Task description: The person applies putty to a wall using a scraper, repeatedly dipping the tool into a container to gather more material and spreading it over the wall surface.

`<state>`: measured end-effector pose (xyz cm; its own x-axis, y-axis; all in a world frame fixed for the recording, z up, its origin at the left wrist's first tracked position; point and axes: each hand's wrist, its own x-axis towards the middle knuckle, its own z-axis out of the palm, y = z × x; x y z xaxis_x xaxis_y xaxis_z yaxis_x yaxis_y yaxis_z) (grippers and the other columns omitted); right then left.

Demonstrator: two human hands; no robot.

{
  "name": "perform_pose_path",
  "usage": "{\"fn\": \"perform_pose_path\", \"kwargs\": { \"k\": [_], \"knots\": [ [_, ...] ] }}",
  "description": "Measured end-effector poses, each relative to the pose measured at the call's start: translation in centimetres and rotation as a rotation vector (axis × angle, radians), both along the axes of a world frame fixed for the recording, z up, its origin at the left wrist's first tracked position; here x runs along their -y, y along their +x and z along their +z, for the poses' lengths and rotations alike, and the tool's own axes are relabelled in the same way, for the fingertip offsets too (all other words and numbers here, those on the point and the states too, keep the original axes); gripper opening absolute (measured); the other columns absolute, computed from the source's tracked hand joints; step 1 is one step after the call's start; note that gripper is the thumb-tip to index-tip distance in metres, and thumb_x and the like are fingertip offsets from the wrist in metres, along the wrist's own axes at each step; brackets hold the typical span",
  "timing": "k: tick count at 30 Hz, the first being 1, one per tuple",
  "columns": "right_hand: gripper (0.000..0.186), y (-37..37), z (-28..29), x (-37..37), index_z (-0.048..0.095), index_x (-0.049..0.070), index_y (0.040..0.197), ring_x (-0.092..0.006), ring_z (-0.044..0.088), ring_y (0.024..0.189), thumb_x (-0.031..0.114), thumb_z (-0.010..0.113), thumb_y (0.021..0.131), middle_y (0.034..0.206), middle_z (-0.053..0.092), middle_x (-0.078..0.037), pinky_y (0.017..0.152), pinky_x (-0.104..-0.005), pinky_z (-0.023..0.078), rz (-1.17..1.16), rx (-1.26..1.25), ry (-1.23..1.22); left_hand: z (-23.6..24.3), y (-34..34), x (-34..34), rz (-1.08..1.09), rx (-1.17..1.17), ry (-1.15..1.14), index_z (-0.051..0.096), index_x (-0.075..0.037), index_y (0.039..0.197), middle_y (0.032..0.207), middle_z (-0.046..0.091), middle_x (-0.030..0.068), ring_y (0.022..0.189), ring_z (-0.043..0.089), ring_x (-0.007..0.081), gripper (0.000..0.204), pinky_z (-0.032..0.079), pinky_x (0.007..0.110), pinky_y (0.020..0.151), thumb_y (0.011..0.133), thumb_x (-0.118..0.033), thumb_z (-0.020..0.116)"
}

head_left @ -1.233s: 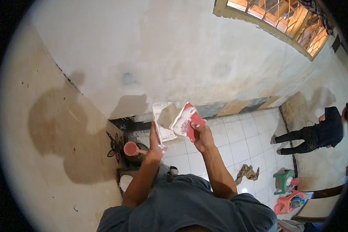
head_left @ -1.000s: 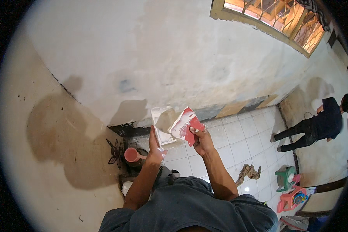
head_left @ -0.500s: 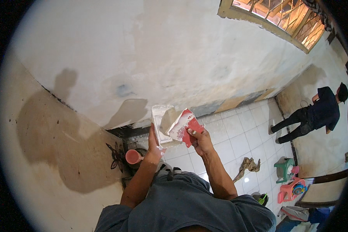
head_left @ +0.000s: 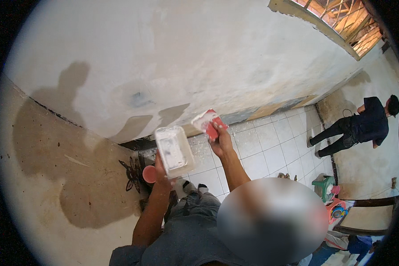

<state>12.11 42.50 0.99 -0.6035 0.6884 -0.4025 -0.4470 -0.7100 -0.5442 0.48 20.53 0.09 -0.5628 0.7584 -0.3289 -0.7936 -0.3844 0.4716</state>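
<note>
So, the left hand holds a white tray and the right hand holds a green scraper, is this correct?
The colour is wrong: the head view shows the scraper in the right hand is red, smeared with white. The left hand does hold a white tray.

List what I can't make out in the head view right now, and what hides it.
All in the head view:
Left hand: fingers mostly hidden by white tray.
Red scraper: edge detail blurred, probably by motion.
Brownish cloth: lower part lost in blurred oval.
Window: top cut off by upper edge.
</note>
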Motion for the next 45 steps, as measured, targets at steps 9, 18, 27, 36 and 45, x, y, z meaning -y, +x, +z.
{"fn": "perform_pose_path", "kwargs": {
  "k": [9,18,27,36,45],
  "knots": [
    [0.005,-10.9,-0.4,-6.8,0.06,0.007,0.094,-0.0166,0.059,0.062,0.009,0.056,0.091,0.081,0.064,-0.008,0.049,-0.0258,0.044,-0.347,0.087,0.091,2.7,-0.3,7.3,0.202,-0.325,-0.064,0.041,-0.016,0.147,0.14,0.052,0.0066,0.126,0.054,0.0309,0.058,0.051,0.052,0.1,0.102,-0.054,0.04],
    [0.015,-7.5,8.2,-6.6,0.058,0.005,0.103,-0.017,0.061,0.076,0.005,0.057,0.088,0.086,0.06,-0.004,0.06,-0.029,0.047,-0.386,0.014,0.331,4.7,-0.7,8.4,0.14,-0.042,-0.012,0.041,-0.017,0.147,0.143,0.051,0.0067,0.128,0.053,0.0295,0.059,0.046,0.051,0.105,0.102,-0.055,0.039],
    [0.025,-4.9,-4.9,-6.1,0.061,0.004,0.109,-0.0161,0.065,0.075,-0.002,0.06,0.085,0.094,0.067,-0.006,0.059,-0.0313,0.052,-0.427,0.446,0.512,4.1,-0.9,8.7,0.181,-0.079,-0.055,0.042,-0.017,0.147,0.142,0.052,0.0074,0.127,0.054,0.0311,0.059,0.047,0.051,0.104,0.102,-0.055,0.038],
    [0.027,-11.1,-3.2,-6.2,0.061,-0.002,0.11,-0.0261,0.067,0.084,0.001,0.059,0.083,0.09,0.067,-0.013,0.074,-0.0393,0.053,-0.446,0.648,0.612,5.2,-0.2,8.5,0.086,-0.421,0.105,0.038,-0.016,0.148,0.141,0.051,0.0075,0.124,0.056,0.0323,0.06,0.051,0.057,0.099,0.102,-0.055,0.038],
    [0.03,-14.0,2.0,2.3,0.054,-0.001,0.112,-0.0306,0.069,0.092,-0.008,0.056,0.083,0.099,0.067,-0.017,0.076,-0.0419,0.056,-0.365,0.343,0.544,4.5,-0.4,8.8,0.245,-0.094,-0.104,0.046,-0.014,0.141,0.132,0.057,0.0076,0.119,0.06,0.0303,0.057,0.057,0.049,0.093,0.099,-0.052,0.047]
  ]
}}
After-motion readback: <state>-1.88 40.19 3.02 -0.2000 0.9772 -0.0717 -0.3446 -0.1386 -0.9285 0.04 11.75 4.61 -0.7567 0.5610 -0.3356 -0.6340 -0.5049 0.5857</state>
